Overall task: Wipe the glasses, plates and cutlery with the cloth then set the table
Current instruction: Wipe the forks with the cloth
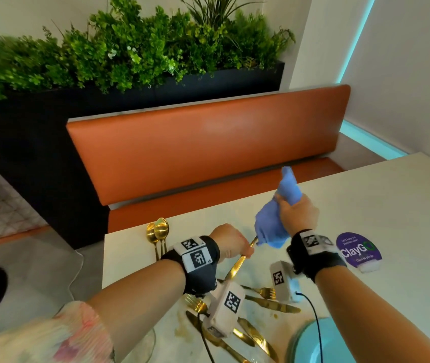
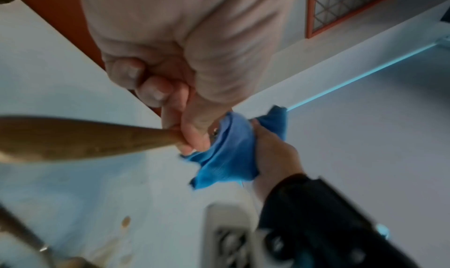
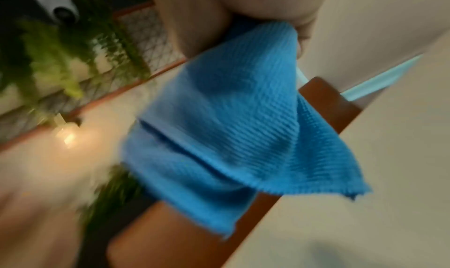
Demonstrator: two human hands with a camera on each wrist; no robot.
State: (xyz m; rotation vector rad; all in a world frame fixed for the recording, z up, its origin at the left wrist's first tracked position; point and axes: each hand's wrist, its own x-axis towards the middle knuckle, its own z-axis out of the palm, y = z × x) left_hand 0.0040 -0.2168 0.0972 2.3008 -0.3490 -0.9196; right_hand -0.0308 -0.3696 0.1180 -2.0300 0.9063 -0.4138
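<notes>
Pale table point(image 1: 366, 205) fronts an orange bench. Left hand point(image 1: 228, 241) is curled round a gold knife point(image 1: 237, 265) mid-length, held above the surface. Its long axis runs from near-left to far-right, the far end buried in the blue cloth point(image 1: 274, 226). Right hand point(image 1: 299, 213), the nearer to that end, is clenched on the cloth, just right of the left hand. Judgement: the next wipe runs along this axis.

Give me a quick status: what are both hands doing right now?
Left hand grips a gold cutlery piece. Right hand holds the blue ribbed cloth wrapped over its far end. Nothing in the way.
</notes>
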